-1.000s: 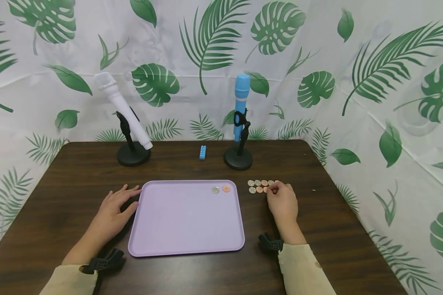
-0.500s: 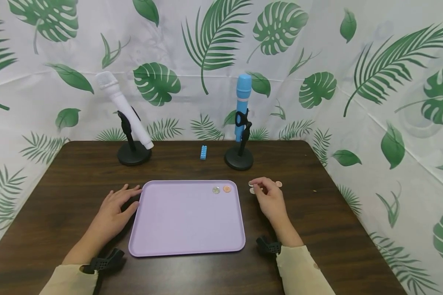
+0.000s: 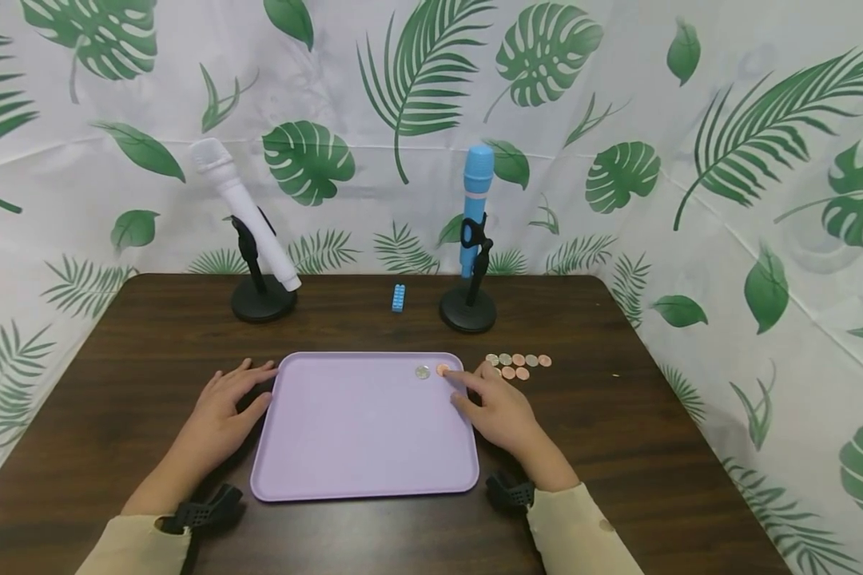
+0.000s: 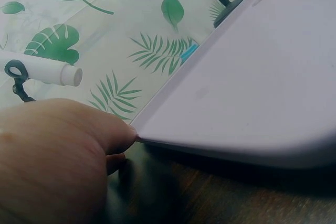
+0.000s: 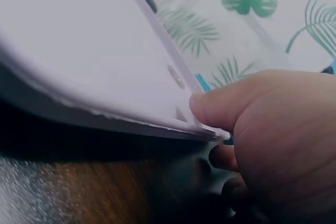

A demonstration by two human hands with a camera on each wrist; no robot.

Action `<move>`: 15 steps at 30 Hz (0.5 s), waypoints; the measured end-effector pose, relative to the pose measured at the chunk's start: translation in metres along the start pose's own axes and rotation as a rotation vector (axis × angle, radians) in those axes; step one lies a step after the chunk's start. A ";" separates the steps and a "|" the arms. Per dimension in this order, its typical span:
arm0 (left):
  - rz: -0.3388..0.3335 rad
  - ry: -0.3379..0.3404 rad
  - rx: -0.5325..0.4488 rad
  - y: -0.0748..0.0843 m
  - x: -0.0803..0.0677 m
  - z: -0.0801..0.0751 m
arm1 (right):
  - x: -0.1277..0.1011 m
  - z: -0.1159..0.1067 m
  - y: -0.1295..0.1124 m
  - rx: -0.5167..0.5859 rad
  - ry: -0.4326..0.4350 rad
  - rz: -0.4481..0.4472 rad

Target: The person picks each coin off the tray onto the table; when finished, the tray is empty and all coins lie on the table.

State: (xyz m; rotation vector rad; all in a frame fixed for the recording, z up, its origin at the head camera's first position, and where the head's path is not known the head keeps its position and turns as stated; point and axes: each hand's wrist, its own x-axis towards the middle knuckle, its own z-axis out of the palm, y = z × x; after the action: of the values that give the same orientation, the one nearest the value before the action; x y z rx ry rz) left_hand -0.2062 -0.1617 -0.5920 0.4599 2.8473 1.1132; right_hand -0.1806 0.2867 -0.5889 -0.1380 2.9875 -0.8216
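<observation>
Hiding part of the copper coin point(image 3: 442, 369), right hand point(image 3: 495, 406) overlaps the tray point(image 3: 359, 431).

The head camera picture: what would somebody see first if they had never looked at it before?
Probably the big lilac tray in the middle of the dark table, with a hand at each side. The right hand reaches a finger to a copper coin in the tray's far right corner, beside a silver coin. Behind stand a white microphone and a blue microphone on stands.
</observation>
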 end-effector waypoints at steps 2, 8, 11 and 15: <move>-0.003 -0.001 0.000 0.000 0.000 0.000 | 0.001 0.001 0.000 0.004 0.011 -0.017; -0.009 -0.005 -0.003 0.000 0.001 0.000 | 0.000 0.000 -0.001 0.012 0.029 -0.046; -0.013 -0.008 -0.003 0.000 0.001 -0.001 | -0.001 0.000 -0.002 -0.008 0.017 -0.045; -0.015 -0.011 -0.003 0.001 0.001 -0.001 | -0.001 0.000 -0.003 -0.006 0.002 -0.037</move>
State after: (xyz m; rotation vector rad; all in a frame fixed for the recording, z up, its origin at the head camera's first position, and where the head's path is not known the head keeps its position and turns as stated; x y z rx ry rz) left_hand -0.2071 -0.1617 -0.5903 0.4429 2.8345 1.1092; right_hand -0.1799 0.2846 -0.5876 -0.1927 2.9983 -0.8161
